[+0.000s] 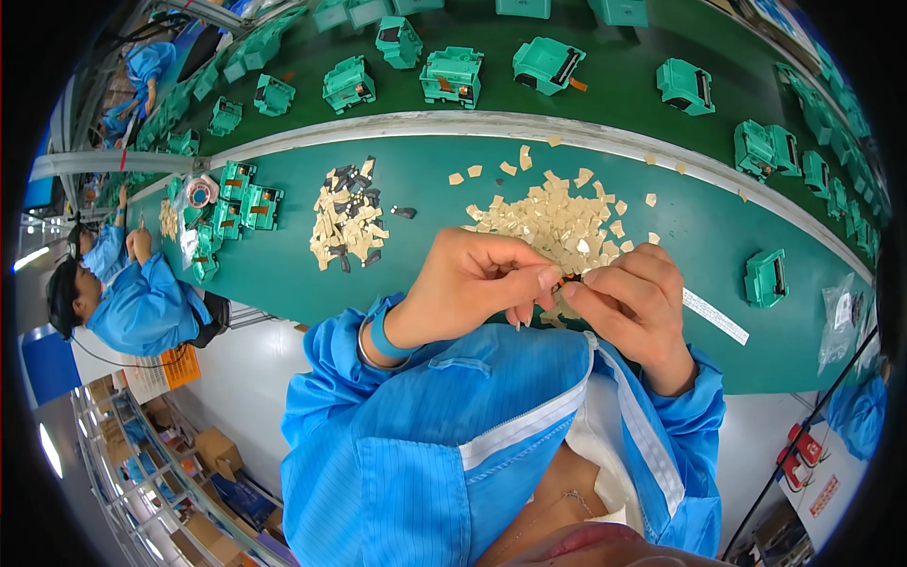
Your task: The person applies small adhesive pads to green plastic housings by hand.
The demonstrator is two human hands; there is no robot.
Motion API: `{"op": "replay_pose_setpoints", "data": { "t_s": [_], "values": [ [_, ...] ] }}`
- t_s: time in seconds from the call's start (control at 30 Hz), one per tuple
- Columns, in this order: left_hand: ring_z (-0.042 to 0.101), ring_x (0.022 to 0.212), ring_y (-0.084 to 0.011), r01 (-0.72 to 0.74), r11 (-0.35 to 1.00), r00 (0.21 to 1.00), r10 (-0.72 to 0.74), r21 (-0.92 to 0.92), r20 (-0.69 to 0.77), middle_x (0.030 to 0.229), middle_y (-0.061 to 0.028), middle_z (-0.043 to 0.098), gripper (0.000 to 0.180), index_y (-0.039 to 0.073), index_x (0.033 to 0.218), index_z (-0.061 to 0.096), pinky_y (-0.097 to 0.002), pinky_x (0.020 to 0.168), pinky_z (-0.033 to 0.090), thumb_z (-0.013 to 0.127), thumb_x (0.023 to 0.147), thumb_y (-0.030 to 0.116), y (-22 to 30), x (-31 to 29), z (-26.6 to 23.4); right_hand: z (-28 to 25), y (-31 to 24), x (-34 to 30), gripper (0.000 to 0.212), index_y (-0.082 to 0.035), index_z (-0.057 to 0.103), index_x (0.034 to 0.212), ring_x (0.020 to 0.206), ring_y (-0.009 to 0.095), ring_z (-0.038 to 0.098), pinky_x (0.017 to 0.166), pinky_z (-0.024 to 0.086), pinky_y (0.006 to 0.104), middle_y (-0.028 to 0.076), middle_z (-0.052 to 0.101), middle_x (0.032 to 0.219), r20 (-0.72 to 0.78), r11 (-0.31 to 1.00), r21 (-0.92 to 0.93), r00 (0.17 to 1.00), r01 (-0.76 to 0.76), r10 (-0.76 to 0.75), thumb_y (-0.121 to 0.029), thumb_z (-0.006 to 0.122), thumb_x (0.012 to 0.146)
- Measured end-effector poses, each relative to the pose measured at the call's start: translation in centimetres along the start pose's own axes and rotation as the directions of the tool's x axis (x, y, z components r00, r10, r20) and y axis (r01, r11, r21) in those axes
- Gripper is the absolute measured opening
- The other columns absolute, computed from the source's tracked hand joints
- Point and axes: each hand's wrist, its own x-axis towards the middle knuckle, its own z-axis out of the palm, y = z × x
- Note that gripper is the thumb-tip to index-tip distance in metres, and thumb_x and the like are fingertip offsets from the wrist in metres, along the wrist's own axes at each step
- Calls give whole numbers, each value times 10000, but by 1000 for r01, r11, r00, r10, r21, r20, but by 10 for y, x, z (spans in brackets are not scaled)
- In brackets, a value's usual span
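Observation:
Close in front of my chest, my left hand (477, 288) and my right hand (635, 300) meet with thumbs and fingertips pinched. Between them is a small dark piece with an orange edge (565, 281), mostly covered by the fingers, so its kind cannot be made out. Just beyond the hands spreads a heap of small cream-coloured flat pieces (553, 219). A smaller pile of cream and black pieces (346, 215) lies to the left. Beside my right hand a white printed strip (715, 317) rests on the green table (425, 170).
Green plastic housings (452, 76) stand along the dark green conveyor (605, 66) beyond a metal rail (416, 123). More housings (248, 203) are grouped at left, near a tape roll (200, 191). One housing (765, 278) and a clear bag (839, 321) lie right. Co-workers in blue (151, 307) sit left.

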Motion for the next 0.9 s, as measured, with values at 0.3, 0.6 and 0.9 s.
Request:
{"op": "replay_pose_setpoints", "data": {
  "t_s": [0.3,0.6,0.9],
  "values": [
    [587,519,-101,49,997,998,-46,-59,48,713,-124,661,114,-51,852,640,-211,455,466,573,865,40,-2,3,-9,0,0,0,271,-51,663,805,749,203,529,534,428,289,59,599,867,31,998,52,999,-28,26,-91,695,539],
    [590,666,-191,-90,654,981,189,752,-46,754,-101,622,103,-11,707,622,-281,557,463,707,704,47,-43,40,-25,-7,6,-20,186,-1,587,833,746,225,571,641,473,321,136,641,853,7,758,409,832,-509,555,65,670,681],
    [488,1049,-335,-227,-121,687,683,966,247,1109,-146,556,249,17,875,603,-429,856,420,717,680,123,-15,158,-63,7,29,-64,225,20,570,943,744,132,559,669,465,253,97,611,819,48,303,741,497,-600,866,105,645,748]
  ]
}}
